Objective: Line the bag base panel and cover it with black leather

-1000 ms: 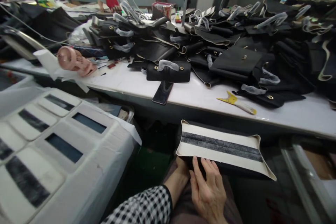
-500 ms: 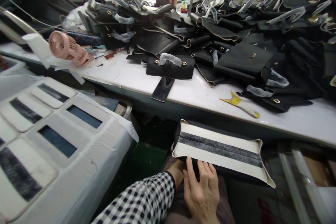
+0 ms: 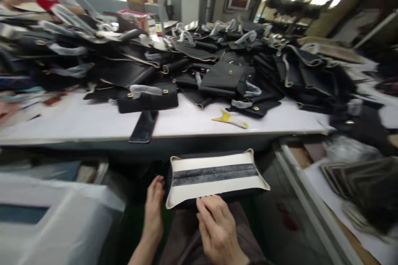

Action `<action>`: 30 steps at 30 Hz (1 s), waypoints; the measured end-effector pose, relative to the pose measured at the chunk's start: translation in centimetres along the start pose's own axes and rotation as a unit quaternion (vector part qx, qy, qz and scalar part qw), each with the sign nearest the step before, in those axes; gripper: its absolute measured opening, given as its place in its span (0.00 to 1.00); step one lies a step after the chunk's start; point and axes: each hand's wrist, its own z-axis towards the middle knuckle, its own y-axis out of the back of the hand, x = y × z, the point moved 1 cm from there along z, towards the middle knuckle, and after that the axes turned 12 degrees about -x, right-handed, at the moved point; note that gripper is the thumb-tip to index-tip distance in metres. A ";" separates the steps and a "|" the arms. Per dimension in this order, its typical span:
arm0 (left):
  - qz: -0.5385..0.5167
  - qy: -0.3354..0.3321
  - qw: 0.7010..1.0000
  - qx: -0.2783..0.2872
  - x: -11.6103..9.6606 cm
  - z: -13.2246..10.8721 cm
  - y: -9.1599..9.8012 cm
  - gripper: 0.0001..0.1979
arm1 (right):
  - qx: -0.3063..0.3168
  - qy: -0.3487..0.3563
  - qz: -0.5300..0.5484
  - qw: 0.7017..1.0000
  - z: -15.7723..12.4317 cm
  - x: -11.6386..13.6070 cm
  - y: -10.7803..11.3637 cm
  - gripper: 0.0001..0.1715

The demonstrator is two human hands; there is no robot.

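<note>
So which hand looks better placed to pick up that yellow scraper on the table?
Probably the right. The scraper lies on the white table ahead and to the right, on the side of the right hand, which rests on the cream panel. The left hand sits at the panel's left end, farther off.

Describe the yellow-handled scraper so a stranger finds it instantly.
Start at the long white table heaped with black bags. Near its front edge, just below the heap, lies the scraper. It alone is yellow and cream among black pieces.
</note>
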 end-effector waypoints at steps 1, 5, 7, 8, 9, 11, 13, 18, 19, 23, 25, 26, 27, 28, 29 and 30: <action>0.031 -0.044 0.998 0.035 -0.9 1.1 0.5 0.26 | -0.009 -0.006 0.016 1.000 0.2 -0.1 0.1 0.27; 0.215 -0.407 0.862 0.213 -5.6 4.2 0.2 0.42 | -0.036 -0.040 0.048 0.997 0.8 -0.7 0.7 0.20; 0.281 -0.514 0.757 0.291 -7.6 4.4 -1.4 0.49 | -0.051 -0.061 0.043 0.996 1.0 -1.3 2.0 0.16; 0.305 -0.538 0.716 0.324 -8.4 4.3 -2.5 0.52 | -0.062 -0.069 0.033 0.995 1.0 -1.9 3.0 0.16; 0.328 -0.545 0.686 0.353 -9.0 4.2 -3.7 0.55 | -0.073 -0.074 0.019 0.994 1.2 -2.6 4.2 0.16; 0.366 -0.532 0.645 0.409 -10.1 3.8 -6.1 0.61 | -0.096 -0.085 -0.016 0.992 1.5 -4.7 6.9 0.17; 0.391 -0.503 0.614 0.466 -11.1 3.5 -8.2 0.64 | -0.117 -0.107 -0.046 0.986 2.2 -7.6 9.4 0.16; 0.379 -0.503 0.555 0.543 -12.0 2.8 -11.5 0.53 | -0.090 -0.143 -0.084 0.982 7.2 -16.3 10.4 0.10; 0.364 -0.522 0.552 0.539 -11.7 2.6 -12.0 0.49 | -0.060 -0.133 -0.093 0.985 8.9 -17.9 9.5 0.09; 0.278 -0.603 0.564 0.490 -9.6 2.2 -14.3 0.36 | 0.076 -0.086 -0.156 0.981 15.8 -24.0 3.6 0.13; 0.250 -0.624 0.565 0.479 -9.1 1.9 -15.6 0.33 | 0.114 -0.084 -0.165 0.976 18.5 -26.2 0.5 0.14; 0.240 -0.626 0.561 0.485 -9.2 1.7 -16.2 0.33 | 0.125 -0.091 -0.162 0.975 19.5 -27.0 -0.8 0.14; 0.231 -0.622 0.559 0.497 -9.5 1.4 -16.7 0.33 | 0.135 -0.101 -0.159 0.973 20.1 -27.5 -2.0 0.13; 0.221 -0.612 0.557 0.516 -10.1 1.0 -17.1 0.35 | 0.143 -0.114 -0.155 0.971 20.5 -27.9 -2.9 0.13; 0.211 -0.597 0.556 0.539 -10.9 0.6 -17.6 0.38 | 0.148 -0.130 -0.149 0.969 20.6 -28.1 -3.5 0.12; 0.199 -0.580 0.554 0.563 -11.7 0.2 -18.0 0.42 | 0.151 -0.149 -0.138 0.968 20.5 -28.3 -3.8 0.12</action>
